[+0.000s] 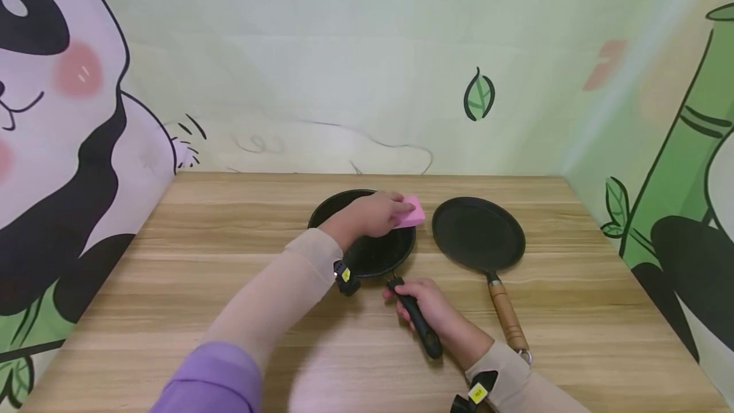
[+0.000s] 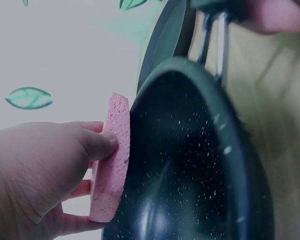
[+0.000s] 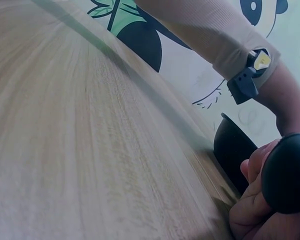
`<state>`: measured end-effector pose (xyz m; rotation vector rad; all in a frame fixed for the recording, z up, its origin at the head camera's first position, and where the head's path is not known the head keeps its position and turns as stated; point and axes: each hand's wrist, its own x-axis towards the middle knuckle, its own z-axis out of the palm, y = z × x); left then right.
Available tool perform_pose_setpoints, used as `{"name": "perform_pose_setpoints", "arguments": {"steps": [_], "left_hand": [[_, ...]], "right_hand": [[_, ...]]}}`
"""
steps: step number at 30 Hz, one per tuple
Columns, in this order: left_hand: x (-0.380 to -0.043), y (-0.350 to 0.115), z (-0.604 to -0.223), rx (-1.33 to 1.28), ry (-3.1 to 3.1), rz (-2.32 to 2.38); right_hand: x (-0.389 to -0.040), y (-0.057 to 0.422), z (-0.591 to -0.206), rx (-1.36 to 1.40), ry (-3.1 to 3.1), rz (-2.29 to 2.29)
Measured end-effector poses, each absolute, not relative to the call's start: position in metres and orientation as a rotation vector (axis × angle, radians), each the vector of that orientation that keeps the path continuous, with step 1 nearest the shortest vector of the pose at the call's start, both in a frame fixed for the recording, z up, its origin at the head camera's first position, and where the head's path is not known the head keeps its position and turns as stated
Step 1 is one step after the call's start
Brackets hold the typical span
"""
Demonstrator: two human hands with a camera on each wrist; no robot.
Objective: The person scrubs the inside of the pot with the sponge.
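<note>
My left hand (image 1: 375, 212) pinches a pink sponge (image 1: 410, 212) between thumb and fingers, over the right side of a black frying pan (image 1: 375, 253). In the left wrist view the porous sponge (image 2: 112, 160) stands on edge close to the pan's rim, and pale specks dot the dark inside of the pan (image 2: 180, 145). My right hand (image 1: 430, 304) grips the black handle (image 1: 423, 329) of this pan near its metal neck. The right wrist view shows the curled fingers (image 3: 252, 210) beside the handle's rounded end (image 3: 290, 172).
To the right lies a flat black pan (image 1: 478, 233) with a wooden handle (image 1: 507, 314) on the wood-grain table (image 1: 229, 228). A wall painted with a panda (image 1: 74, 113) and leaves borders the table's back and sides. Each wrist wears a small black camera.
</note>
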<state>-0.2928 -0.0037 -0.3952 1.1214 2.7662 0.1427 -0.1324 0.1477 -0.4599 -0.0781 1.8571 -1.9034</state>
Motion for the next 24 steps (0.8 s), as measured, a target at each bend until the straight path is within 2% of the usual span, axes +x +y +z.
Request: {"name": "perform_pose_setpoints", "arguments": {"steps": [12,24], "left_hand": [[-0.259,-0.005,-0.392,1.253,2.714,0.045],[-0.231,-0.026,-0.394,1.363,2.687,0.094]], "right_hand": [[-0.133,0.147,-0.461,-0.075,1.852,-1.887],[-0.132,0.147,-0.459,-0.102,1.869,-1.904]]}}
